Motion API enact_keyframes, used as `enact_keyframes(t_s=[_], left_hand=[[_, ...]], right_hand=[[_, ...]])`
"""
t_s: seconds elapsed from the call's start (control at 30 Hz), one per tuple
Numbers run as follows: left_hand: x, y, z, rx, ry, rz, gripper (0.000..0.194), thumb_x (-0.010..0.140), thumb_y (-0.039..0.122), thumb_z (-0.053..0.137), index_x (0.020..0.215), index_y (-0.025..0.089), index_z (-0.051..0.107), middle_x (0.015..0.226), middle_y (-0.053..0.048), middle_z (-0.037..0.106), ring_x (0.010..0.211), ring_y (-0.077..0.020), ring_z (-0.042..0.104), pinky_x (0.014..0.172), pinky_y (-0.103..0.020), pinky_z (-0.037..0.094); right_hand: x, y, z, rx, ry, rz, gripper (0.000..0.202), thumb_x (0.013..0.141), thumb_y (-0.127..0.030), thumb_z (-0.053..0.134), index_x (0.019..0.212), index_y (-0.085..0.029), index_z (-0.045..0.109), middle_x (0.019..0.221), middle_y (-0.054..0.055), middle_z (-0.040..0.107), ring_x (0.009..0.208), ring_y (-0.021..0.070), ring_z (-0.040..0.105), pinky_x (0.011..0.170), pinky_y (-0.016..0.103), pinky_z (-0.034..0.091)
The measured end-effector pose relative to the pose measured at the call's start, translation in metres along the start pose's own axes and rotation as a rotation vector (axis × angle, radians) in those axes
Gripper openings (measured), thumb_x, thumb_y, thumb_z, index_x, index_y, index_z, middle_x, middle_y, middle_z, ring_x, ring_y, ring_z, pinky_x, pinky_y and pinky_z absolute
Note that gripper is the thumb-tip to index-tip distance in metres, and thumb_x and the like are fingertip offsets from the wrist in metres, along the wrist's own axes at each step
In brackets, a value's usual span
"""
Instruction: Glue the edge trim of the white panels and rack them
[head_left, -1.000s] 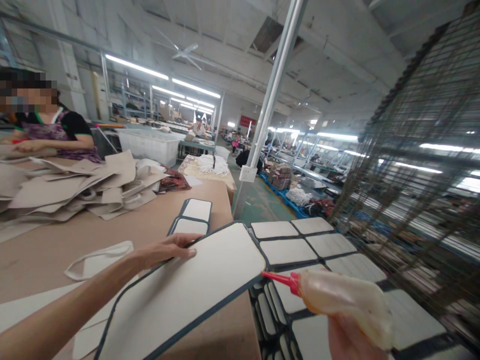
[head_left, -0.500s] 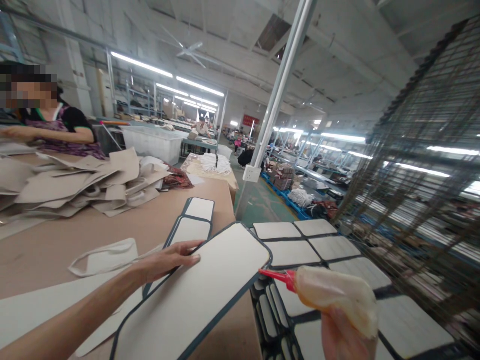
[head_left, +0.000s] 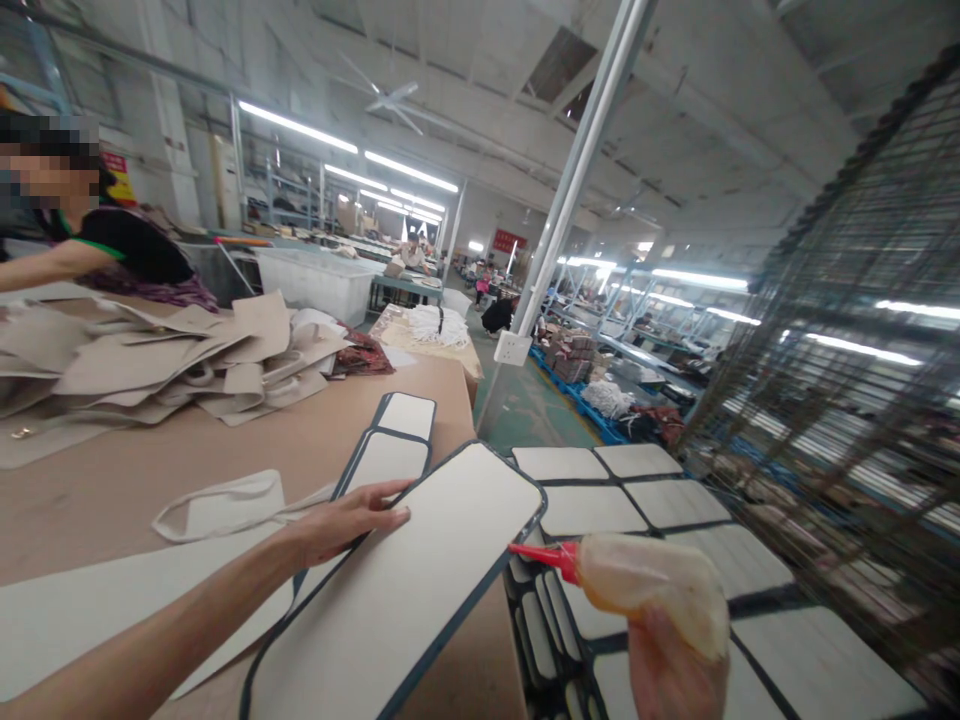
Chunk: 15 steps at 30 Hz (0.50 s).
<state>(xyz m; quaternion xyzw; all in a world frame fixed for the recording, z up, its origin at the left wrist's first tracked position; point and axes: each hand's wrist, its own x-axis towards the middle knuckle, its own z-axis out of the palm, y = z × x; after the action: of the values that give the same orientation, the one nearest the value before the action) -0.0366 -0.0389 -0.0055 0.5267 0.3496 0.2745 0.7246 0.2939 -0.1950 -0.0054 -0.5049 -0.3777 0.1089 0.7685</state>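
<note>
My left hand (head_left: 352,520) grips the upper left edge of a long white panel (head_left: 420,570) with a dark border and rounded corners, thumb on top. A translucent glue bottle (head_left: 652,585) with a red nozzle is in my right hand (head_left: 675,665), fingers wrapped round its underside. The nozzle tip touches or nearly touches the panel's right dark edge, a little below the corner. Behind the panel, smaller dark-edged white pieces (head_left: 394,455) lie on the brown table (head_left: 67,500).
Beige cut pieces (head_left: 142,365) are heaped at the left, before a person in a black top (head_left: 135,245). A white strap (head_left: 217,505) lies nearer. Dark-bordered panels (head_left: 705,500) spread at the right, beside a wire rack (head_left: 847,250). A metal post (head_left: 562,180) stands ahead.
The red nozzle has moved a short way down and left along the panel's edge, with my right hand following. The person at the left has leaned and turned. The view has shifted slightly.
</note>
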Motion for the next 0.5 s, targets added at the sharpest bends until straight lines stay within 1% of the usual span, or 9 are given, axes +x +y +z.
enact_keyframes(t_s=[0.07,0.17,0.23,0.3,0.37,0.43,0.5], left_hand=[[0.000,-0.001,0.000,-0.004,0.011,-0.010,0.075,0.070,0.040,0.081,0.136,0.021,0.054,0.108,-0.008,0.075,0.095,-0.0223,0.070,0.080,-0.027,0.056],[0.001,-0.003,-0.001,0.001,0.004,-0.006,0.073,0.070,0.042,0.081,0.136,0.021,0.055,0.107,-0.008,0.076,0.091,-0.0211,0.071,0.078,-0.027,0.056],[0.002,-0.003,0.000,-0.003,-0.011,0.005,0.071,0.071,0.042,0.080,0.135,0.021,0.056,0.107,-0.007,0.076,0.088,-0.0206,0.071,0.076,-0.026,0.056],[0.003,-0.003,0.001,-0.017,-0.026,0.017,0.069,0.072,0.042,0.079,0.134,0.022,0.056,0.107,-0.008,0.075,0.087,-0.0210,0.072,0.074,-0.027,0.057],[0.004,-0.003,0.002,-0.031,-0.031,0.029,0.069,0.072,0.041,0.079,0.134,0.021,0.056,0.107,-0.008,0.075,0.087,-0.0216,0.072,0.074,-0.028,0.057],[0.005,-0.004,0.002,-0.044,-0.030,0.038,0.068,0.072,0.040,0.079,0.133,0.022,0.057,0.107,-0.008,0.076,0.086,-0.0212,0.072,0.074,-0.028,0.057],[0.005,-0.005,0.000,-0.054,-0.030,0.038,0.067,0.073,0.040,0.079,0.133,0.023,0.057,0.106,-0.008,0.076,0.085,-0.0203,0.072,0.074,-0.027,0.057]], right_hand=[[-0.003,-0.004,0.007,0.048,0.041,0.024,0.040,0.070,-0.035,0.079,0.103,-0.020,0.063,0.085,0.003,0.064,0.082,0.0218,0.062,0.078,0.037,0.055],[-0.006,-0.008,0.015,0.170,0.075,0.104,0.042,0.066,-0.031,0.083,0.102,-0.021,0.065,0.081,-0.001,0.066,0.080,0.0161,0.062,0.073,0.024,0.054],[-0.008,-0.007,0.017,0.248,0.067,0.161,0.040,0.064,-0.028,0.085,0.098,-0.022,0.066,0.082,-0.002,0.067,0.080,0.0139,0.062,0.073,0.018,0.053],[-0.008,-0.002,0.015,0.268,0.051,0.175,0.035,0.063,-0.027,0.086,0.092,-0.021,0.067,0.081,-0.001,0.068,0.077,0.0137,0.063,0.071,0.018,0.054],[-0.009,0.004,0.013,0.228,0.068,0.143,0.035,0.059,-0.026,0.088,0.088,-0.020,0.068,0.080,0.000,0.069,0.072,0.0143,0.063,0.066,0.019,0.055],[-0.011,0.010,0.012,0.154,0.109,0.127,0.038,0.056,-0.027,0.089,0.088,-0.019,0.070,0.080,0.002,0.071,0.070,0.0147,0.064,0.062,0.017,0.055],[-0.013,0.012,0.012,0.118,0.132,0.145,0.039,0.058,-0.029,0.088,0.091,-0.018,0.070,0.082,0.004,0.072,0.073,0.0152,0.065,0.063,0.017,0.055]])
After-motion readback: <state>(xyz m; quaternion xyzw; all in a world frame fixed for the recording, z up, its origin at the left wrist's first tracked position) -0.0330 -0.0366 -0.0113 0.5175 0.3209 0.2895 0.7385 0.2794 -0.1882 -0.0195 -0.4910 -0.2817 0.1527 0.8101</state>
